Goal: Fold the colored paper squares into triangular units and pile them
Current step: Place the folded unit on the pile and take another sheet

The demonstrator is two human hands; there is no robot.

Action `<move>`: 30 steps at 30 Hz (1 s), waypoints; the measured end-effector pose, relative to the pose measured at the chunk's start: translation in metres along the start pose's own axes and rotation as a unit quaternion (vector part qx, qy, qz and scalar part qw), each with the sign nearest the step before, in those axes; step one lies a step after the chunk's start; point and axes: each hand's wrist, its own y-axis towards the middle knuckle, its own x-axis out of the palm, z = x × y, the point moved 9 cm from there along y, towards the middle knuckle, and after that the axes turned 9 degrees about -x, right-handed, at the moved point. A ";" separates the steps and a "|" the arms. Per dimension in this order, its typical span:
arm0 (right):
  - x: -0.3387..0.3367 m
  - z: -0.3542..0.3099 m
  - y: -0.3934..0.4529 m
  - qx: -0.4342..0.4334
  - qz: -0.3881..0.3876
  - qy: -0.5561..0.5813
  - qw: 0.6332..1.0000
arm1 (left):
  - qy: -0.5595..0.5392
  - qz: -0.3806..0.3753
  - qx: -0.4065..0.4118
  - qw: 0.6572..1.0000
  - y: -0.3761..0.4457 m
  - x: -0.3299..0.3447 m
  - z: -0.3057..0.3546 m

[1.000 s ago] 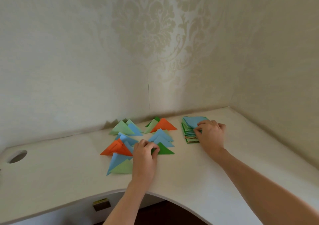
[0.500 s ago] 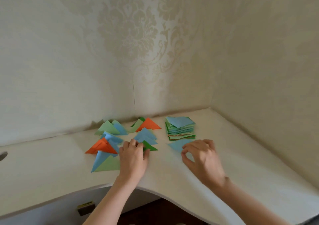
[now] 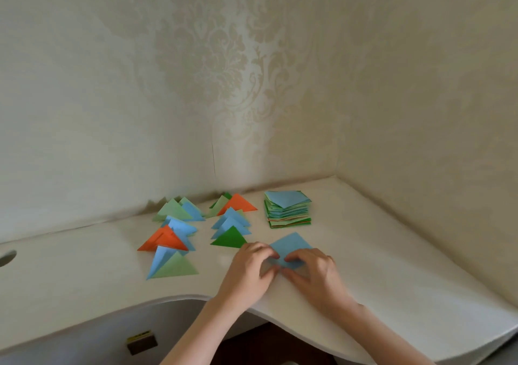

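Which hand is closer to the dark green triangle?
Left. The left hand sits just below and right of the dark green triangle, nearly touching its corner. The right hand is farther right, on the blue paper square.

Both hands now on blue sheet (image 3: pixel 290 245)

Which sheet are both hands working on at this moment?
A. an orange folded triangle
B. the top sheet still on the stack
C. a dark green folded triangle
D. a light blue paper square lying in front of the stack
D: the left hand and right hand both have their fingers on the light blue paper square, which lies on the desk apart from the stack of colored paper squares.
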 end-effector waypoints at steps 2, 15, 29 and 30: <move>0.000 0.005 0.003 0.022 0.011 0.028 0.999 | 0.023 0.007 -0.024 0.999 0.002 0.005 -0.002; 0.015 0.022 0.010 0.137 -0.007 0.094 0.986 | 0.021 0.016 -0.134 0.991 0.010 0.015 -0.022; 0.012 0.026 0.006 0.144 -0.026 0.162 0.976 | -0.060 0.043 -0.107 0.992 0.003 0.004 -0.027; 0.012 0.025 0.005 0.148 -0.029 0.164 0.975 | -0.055 0.046 -0.102 0.992 0.002 0.003 -0.026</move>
